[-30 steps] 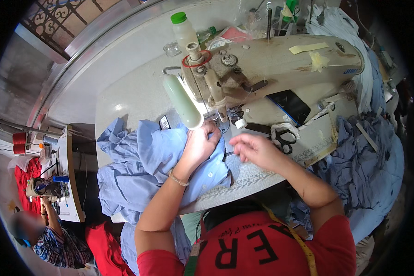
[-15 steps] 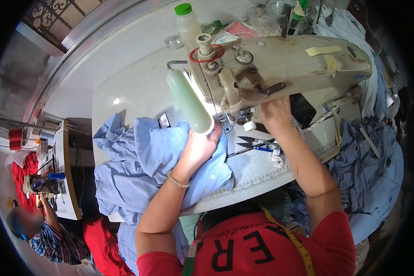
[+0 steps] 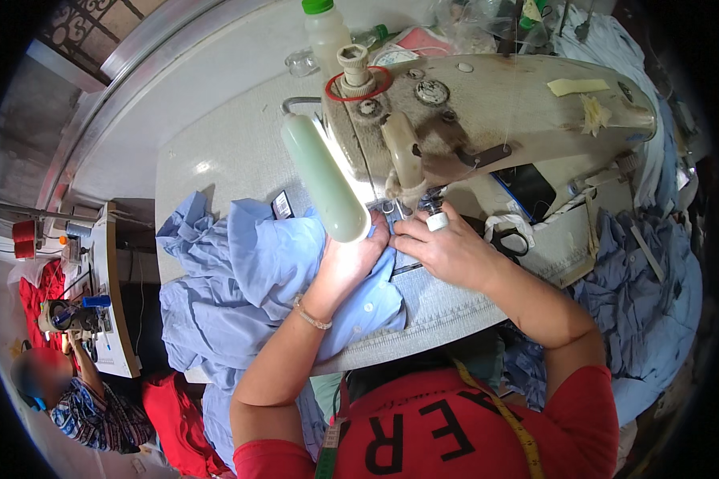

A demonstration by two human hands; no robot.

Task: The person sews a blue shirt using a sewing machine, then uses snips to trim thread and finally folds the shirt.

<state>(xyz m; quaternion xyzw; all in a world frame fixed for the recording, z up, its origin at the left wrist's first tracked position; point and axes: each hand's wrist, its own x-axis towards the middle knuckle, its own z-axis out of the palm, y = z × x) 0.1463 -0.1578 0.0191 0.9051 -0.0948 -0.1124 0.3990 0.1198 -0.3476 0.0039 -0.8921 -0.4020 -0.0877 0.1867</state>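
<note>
A light blue buttoned shirt (image 3: 276, 239) lies bunched on the sewing machine table, its front edge running under the machine head. My left hand (image 3: 358, 246) is closed on the cloth beside the needle area, partly behind the pale green lamp (image 3: 325, 180). Close by on the right, my right hand (image 3: 447, 249) has its fingers pinched together at the shirt's edge, the fingertips almost meeting my left hand. Above both hands stands the beige sewing machine (image 3: 487, 104). Its presser foot is partly hidden by my fingers. Black scissor handles (image 3: 511, 241) show behind my right wrist.
A dark phone (image 3: 526, 191) lies under the machine arm. At the back stands a green-capped bottle (image 3: 325, 36). More blue garments (image 3: 631, 311) are heaped to the right. On the far left, another person (image 3: 96, 407) works at a second sewing machine (image 3: 68, 315).
My right hand has come from beneath the machine arm, leftward and nearer, to the cloth at the needle area, covering the scissor blades. My left hand stays on the shirt.
</note>
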